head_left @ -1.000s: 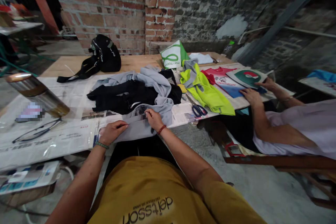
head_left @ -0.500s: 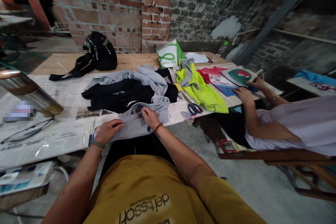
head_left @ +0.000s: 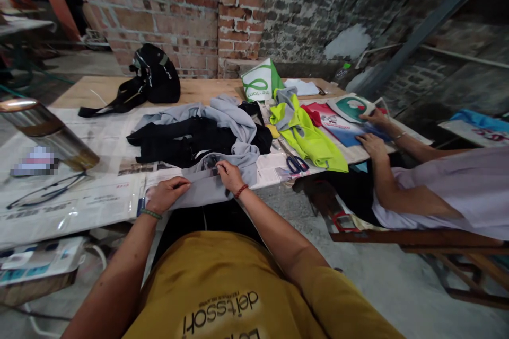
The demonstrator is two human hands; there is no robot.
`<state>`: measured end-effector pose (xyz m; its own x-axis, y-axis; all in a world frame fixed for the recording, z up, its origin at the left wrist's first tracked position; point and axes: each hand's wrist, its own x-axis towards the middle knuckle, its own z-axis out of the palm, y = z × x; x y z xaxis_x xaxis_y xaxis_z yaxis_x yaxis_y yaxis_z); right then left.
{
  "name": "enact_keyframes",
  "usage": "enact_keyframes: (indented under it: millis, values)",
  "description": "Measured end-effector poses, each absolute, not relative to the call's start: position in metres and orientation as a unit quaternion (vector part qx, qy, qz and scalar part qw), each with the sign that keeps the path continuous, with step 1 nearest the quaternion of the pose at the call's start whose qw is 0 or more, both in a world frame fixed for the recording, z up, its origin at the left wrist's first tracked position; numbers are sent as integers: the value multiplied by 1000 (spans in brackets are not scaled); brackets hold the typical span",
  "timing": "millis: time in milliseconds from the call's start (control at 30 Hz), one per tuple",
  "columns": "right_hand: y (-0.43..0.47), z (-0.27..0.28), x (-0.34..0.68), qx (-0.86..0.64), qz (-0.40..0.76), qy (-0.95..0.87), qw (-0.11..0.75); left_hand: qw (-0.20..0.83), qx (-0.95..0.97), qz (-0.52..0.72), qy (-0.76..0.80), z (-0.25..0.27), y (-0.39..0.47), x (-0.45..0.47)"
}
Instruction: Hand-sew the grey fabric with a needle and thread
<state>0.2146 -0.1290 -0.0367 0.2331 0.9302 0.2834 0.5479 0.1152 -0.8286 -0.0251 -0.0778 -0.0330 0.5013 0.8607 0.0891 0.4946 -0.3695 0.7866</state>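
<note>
At the table's front edge, grey fabric (head_left: 207, 189) lies stretched between my two hands. My left hand (head_left: 169, 194) pinches its left end with thumb and fingers. My right hand (head_left: 231, 177) is closed on the upper part of the same fabric, near a dark patch. Beyond my hands a black garment (head_left: 186, 137) lies crumpled, with more of the grey cloth bunched around it. Scissors with dark blue handles (head_left: 297, 164) rest on newspaper to the right of my right hand.
A steel thermos (head_left: 55, 135) and eyeglasses (head_left: 47, 192) lie left. Behind are a black bag (head_left: 157, 77) and a green-white bag (head_left: 260, 82). A neon-yellow garment (head_left: 304, 140) lies right. There, a co-worker's hand (head_left: 377, 118) holds an iron (head_left: 350, 108) over a printed shirt (head_left: 338, 128).
The co-worker's iron has moved left and back over the printed shirt. My hands keep their hold on the grey fabric, nearly still; the view has shifted slightly.
</note>
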Motion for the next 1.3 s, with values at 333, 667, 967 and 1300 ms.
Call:
enact_keyframes:
  millis: [333,667,967,1300]
  values:
    - [-128,-40,215,-632,200,-583,469,365,788,257,424,-31,-79,-24]
    - [-127,-40,215,-632,202,-585,466,368,788,259,421,-29,-79,-24]
    - [-131,-32,214,-637,202,-580,465,374,781,264,424,-26,-81,-22]
    - [-131,-31,213,-635,204,-575,474,379,777,269,425,-21,-83,-20]
